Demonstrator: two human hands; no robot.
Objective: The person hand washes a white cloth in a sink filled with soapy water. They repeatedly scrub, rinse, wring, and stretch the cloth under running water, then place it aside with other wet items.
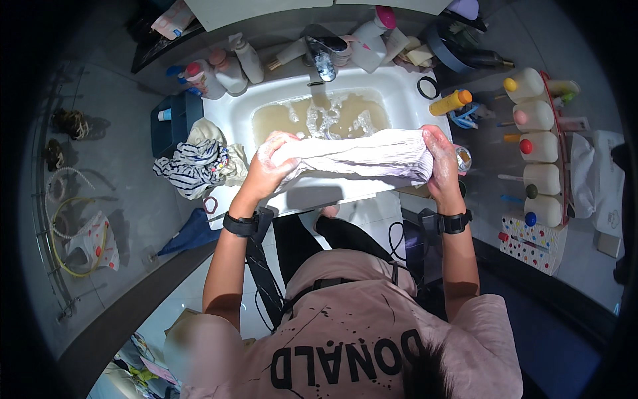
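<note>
A wet white ribbed cloth (354, 154) is stretched sideways over the front of a white washbasin (232, 107). My left hand (271, 162), with suds on its skin, grips one end of it. The other end is held in my right hand (439, 157), also soapy, with the cloth folded over beside the fingers. Behind the cloth, murky water (279, 117) with patches of foam lies in the basin. A chrome faucet (323, 55) stands over the water. On the basin's left rim rests a heap of striped and pale cloth (192, 162).
Pump bottles (246, 57) and a spray bottle (369, 47) line the back ledge. An orange-capped yellow bottle (448, 103) and a black ring (428, 88) lie at the right rim. White containers with coloured knobs (538, 147) line the right wall. A dark blue caddy (174, 124) is at left.
</note>
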